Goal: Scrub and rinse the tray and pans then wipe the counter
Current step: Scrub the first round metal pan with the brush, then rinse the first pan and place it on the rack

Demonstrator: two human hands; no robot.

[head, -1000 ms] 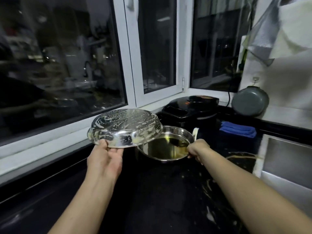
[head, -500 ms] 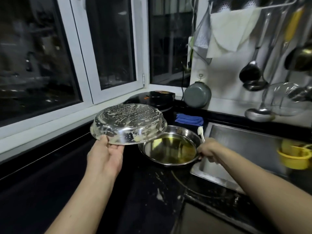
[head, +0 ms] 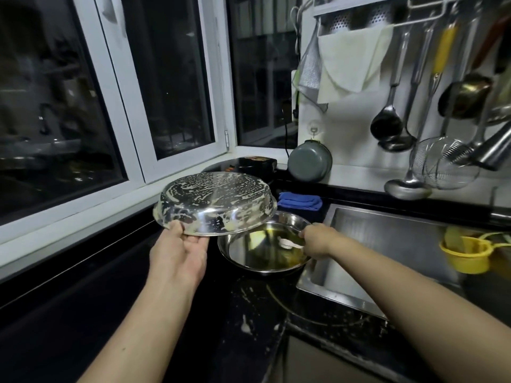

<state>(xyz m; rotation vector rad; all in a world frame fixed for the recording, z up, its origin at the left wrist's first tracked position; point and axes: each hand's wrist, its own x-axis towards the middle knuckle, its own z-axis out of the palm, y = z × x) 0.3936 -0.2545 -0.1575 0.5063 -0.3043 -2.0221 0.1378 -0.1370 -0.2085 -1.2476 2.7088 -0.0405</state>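
soapy pan (head: 214, 203) hangs upside down over the bench (head: 83, 313), my left hand (head: 179, 252) pinching its slick rim, so it could slip, while my right hand (head: 318, 240) clamps the oily pan (head: 262, 244) beside the sink (head: 387, 244), which may slosh.

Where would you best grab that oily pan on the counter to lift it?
By the rim, from its right, sink-facing edge, where the right hand already holds the pan. It shows no handle, its flared lip probably suits a pinch, and the soapy pan overhangs its left side.
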